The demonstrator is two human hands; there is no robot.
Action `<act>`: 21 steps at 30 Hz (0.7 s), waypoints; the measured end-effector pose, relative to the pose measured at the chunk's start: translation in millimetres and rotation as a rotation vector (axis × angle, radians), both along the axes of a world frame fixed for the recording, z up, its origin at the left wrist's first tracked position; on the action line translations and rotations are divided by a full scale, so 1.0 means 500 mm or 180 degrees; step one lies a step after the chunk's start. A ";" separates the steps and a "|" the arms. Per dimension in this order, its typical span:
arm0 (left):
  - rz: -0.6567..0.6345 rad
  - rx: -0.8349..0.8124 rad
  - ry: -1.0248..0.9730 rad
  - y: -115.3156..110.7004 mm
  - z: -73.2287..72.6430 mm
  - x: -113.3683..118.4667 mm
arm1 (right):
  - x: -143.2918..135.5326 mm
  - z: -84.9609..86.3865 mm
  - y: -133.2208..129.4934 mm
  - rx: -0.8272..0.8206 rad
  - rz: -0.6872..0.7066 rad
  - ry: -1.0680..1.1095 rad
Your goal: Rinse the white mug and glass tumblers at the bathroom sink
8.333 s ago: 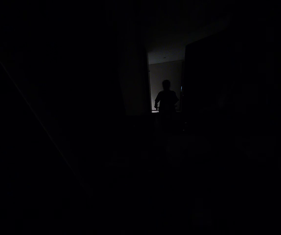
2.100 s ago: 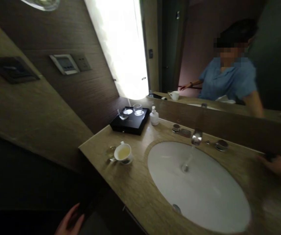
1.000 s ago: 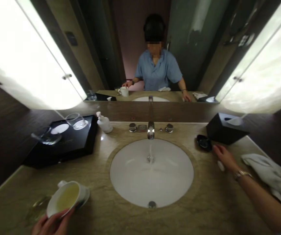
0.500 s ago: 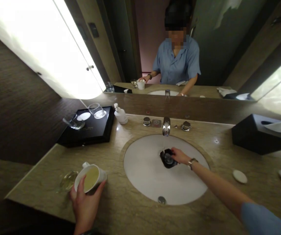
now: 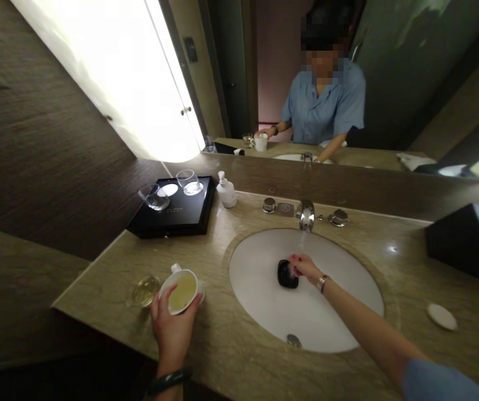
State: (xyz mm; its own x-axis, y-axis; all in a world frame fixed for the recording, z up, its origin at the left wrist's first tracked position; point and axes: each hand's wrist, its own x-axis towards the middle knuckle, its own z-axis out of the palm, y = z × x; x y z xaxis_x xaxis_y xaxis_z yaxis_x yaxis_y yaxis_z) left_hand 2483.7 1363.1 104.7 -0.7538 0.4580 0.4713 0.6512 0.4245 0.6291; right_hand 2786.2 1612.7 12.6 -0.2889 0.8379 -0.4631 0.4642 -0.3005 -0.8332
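My left hand (image 5: pixel 172 328) grips a white cup (image 5: pixel 180 290) filled with yellowish liquid, at the front left of the marble counter (image 5: pixel 231 345). A small glass (image 5: pixel 144 290) stands just left of the cup. My right hand (image 5: pixel 303 266) holds a small black dish (image 5: pixel 286 274) inside the white oval sink (image 5: pixel 340 323), under water running from the chrome tap (image 5: pixel 306 215).
A black tray (image 5: pixel 181 214) with two glasses sits at the back left, a soap pump bottle (image 5: pixel 226 191) beside it. A black tissue box (image 5: pixel 465 239) stands at the right. A white soap bar (image 5: pixel 442 316) lies on the counter. The mirror (image 5: pixel 390 83) shows my reflection.
The room went from dark to lit. My left hand took hold of the cup. My right hand carried the black dish from the counter into the sink under the running water.
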 end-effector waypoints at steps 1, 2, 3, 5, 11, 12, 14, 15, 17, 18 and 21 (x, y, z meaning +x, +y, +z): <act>-0.0021 -0.0012 -0.0091 -0.002 0.000 0.005 | -0.020 0.010 0.004 -0.0033 -0.0048 0.0197; -0.0031 -0.0022 -0.0205 -0.005 0.000 0.012 | -0.038 0.019 0.005 -0.0046 -0.0075 0.0381; -0.0042 -0.0034 -0.0331 -0.006 0.001 0.020 | -0.053 0.029 0.004 -0.0045 -0.0068 0.0532; -0.0119 -0.0005 -0.0561 -0.008 0.002 0.041 | -0.068 0.049 -0.007 -0.0012 0.0070 0.0691; -0.1173 -0.0123 -0.1264 0.034 0.014 0.146 | -0.028 0.131 -0.062 0.0806 0.0988 0.0861; -0.1409 -0.0170 -0.1421 0.051 0.016 0.170 | -0.019 0.144 -0.068 0.1017 0.1196 0.0930; -0.1898 -0.0216 -0.1725 0.095 0.017 0.223 | -0.003 0.164 -0.072 0.1067 0.1579 0.1072; -0.2092 -0.0229 -0.1860 0.120 0.014 0.250 | 0.005 0.169 -0.071 0.0869 0.1686 0.1124; -0.2403 -0.0304 -0.2279 0.170 0.001 0.301 | 0.024 0.164 -0.064 0.0390 0.1640 0.1116; -0.2524 -0.0300 -0.2618 0.195 -0.009 0.323 | 0.035 0.155 -0.058 0.0226 0.1505 0.1062; -0.2626 -0.0270 -0.3803 0.262 -0.051 0.375 | 0.075 0.106 -0.040 -0.0084 0.0931 0.0861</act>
State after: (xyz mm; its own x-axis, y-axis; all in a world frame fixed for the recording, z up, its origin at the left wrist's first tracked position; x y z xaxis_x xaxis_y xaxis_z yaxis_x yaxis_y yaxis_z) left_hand 2671.2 1493.9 79.4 -0.1832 0.9405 -0.2862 -0.1600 0.2587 0.9526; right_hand 2823.5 1592.5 65.8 -0.6280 0.6910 -0.3580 0.2982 -0.2112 -0.9308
